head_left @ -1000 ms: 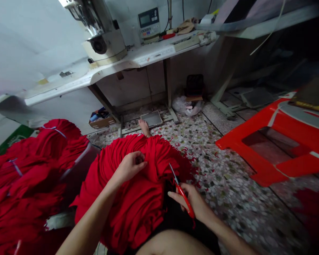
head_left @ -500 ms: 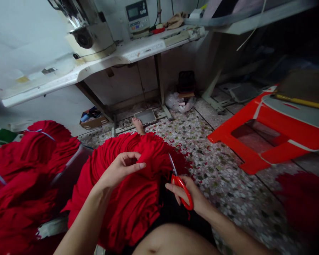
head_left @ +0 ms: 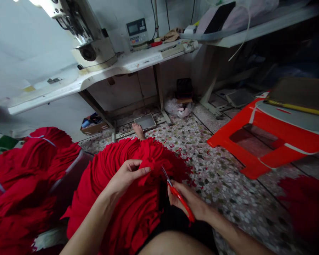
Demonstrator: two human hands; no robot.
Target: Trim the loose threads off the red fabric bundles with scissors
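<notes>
A large heap of red fabric pieces (head_left: 114, 194) lies across my lap, its layers fanned out in folds. My left hand (head_left: 131, 173) pinches the edge of one red piece between thumb and fingers, near the top of the heap. In my right hand (head_left: 184, 196) is a pair of scissors (head_left: 180, 200) with red handles, its blades pointing up and left toward the fabric edge. The blade tips are close to the cloth beside my left hand; whether they touch it I cannot tell.
More red fabric, tied in bundles (head_left: 48, 148), is piled on the left. A sewing machine (head_left: 93, 53) stands on the white table (head_left: 138, 63) ahead. An orange stool (head_left: 263, 141) is at the right. Red scraps (head_left: 179, 152) dot the speckled floor (head_left: 218, 184). A cardboard box (head_left: 94, 127) sits under the table.
The scissors have swung left, bringing their blades nearer the cloth at my left hand. My left hand has shifted slightly right and down in view, still pinching fabric. The whole view has tilted slightly.
</notes>
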